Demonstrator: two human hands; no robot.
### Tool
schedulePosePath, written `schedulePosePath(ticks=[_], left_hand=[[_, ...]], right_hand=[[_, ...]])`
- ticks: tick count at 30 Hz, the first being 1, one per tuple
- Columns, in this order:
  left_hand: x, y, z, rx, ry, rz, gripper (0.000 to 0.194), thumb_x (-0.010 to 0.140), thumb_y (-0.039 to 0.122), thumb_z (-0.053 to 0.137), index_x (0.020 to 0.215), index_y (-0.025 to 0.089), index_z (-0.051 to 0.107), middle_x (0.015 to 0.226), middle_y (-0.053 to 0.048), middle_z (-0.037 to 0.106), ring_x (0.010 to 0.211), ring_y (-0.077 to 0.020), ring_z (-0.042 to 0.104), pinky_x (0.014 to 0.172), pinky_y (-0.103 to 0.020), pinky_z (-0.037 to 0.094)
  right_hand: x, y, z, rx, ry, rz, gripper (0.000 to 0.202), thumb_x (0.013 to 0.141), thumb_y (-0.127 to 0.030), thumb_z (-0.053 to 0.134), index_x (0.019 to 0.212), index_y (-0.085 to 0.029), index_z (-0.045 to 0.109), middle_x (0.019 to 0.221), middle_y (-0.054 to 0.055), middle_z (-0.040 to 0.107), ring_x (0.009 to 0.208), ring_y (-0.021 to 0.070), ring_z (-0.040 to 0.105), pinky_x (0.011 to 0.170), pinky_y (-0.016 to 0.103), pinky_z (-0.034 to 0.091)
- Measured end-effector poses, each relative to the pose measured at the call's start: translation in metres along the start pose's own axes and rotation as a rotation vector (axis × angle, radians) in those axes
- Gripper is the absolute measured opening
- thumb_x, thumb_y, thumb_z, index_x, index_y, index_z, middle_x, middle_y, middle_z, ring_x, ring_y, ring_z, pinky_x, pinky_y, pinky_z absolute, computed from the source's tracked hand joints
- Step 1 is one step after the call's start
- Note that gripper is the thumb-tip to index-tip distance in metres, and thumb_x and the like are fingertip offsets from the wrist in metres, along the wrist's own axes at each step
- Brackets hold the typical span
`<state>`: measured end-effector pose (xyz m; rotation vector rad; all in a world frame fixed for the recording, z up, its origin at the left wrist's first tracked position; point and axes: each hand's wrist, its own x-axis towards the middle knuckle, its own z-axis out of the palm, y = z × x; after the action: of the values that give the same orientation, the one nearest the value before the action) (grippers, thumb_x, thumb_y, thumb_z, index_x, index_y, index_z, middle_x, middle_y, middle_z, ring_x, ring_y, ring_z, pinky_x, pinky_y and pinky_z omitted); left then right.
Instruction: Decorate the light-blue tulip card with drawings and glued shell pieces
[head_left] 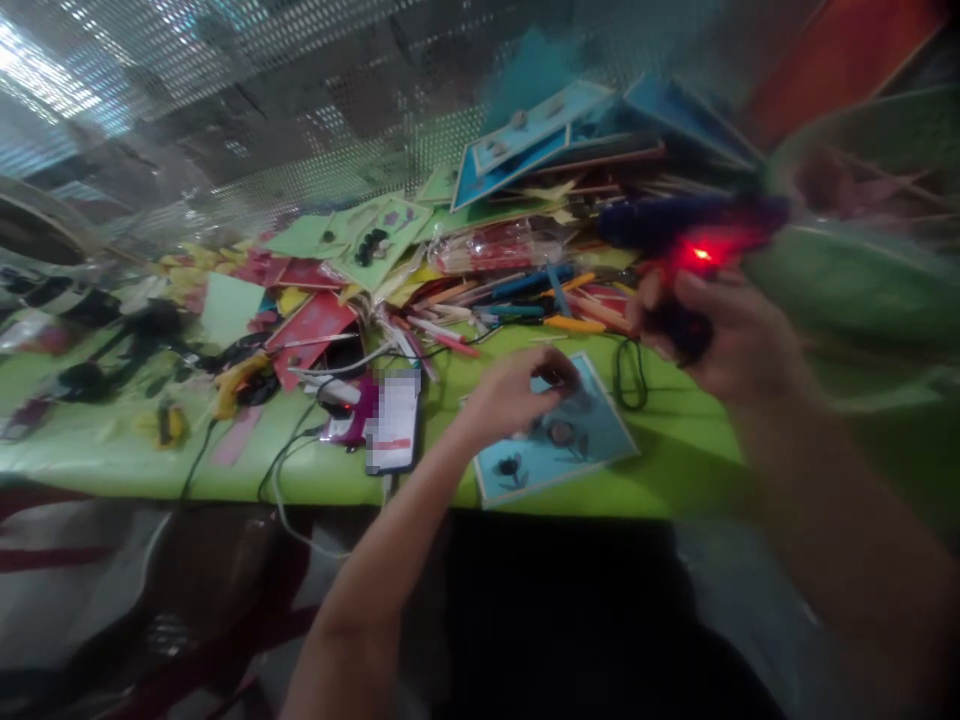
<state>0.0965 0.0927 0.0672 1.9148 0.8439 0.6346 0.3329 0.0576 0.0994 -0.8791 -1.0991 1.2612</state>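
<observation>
My right hand (739, 335) is wrapped round the handle of a dark glue gun (690, 222), raised over the table's right part. A red light glows on its side. Below and to the left lies a light-blue card (600, 415) with small dark and grey stone-like pieces and drawn leaves. My left hand (517, 395) is over the card's upper left, its fingers bent and brought together. What sits between those fingertips is too blurred to make out. One grey round piece (560, 433) is just below the left hand, and a dark piece (509, 466) lies near the card's lower left corner.
Left of the card lie a phone (396, 420), cables and a yellow-handled glue gun (238, 385). Behind are pens (525, 290), green cards (382, 245) and stacked blue framed cards (525, 140). A green-tinted rounded container (862, 290) stands at the right.
</observation>
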Motion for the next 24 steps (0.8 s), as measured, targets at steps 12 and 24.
schedulePosePath(ticks=[12,24], left_hand=[[0.002,0.007,0.026,0.665,-0.232,0.107,0.016,0.099,0.020,0.059,0.104,0.022,0.074,0.108,-0.005,0.076,0.103,-0.0221,0.066,0.097,-0.037,0.050],[0.002,-0.003,0.028,0.882,-0.280,0.254,0.018,0.099,0.017,0.056,0.108,0.022,0.070,0.111,-0.005,0.076,0.105,-0.0226,0.066,0.095,-0.039,0.050]], right_hand=[[0.005,0.005,-0.001,0.078,-0.053,-0.144,0.030,0.086,-0.043,0.075,0.076,-0.015,0.069,0.070,0.004,0.070,0.046,0.0084,0.053,0.041,0.023,0.035],[0.005,0.003,-0.002,0.056,-0.083,-0.152,0.028,0.090,-0.039,0.072,0.080,-0.013,0.067,0.071,0.003,0.069,0.048,0.0068,0.052,0.043,0.022,0.036]])
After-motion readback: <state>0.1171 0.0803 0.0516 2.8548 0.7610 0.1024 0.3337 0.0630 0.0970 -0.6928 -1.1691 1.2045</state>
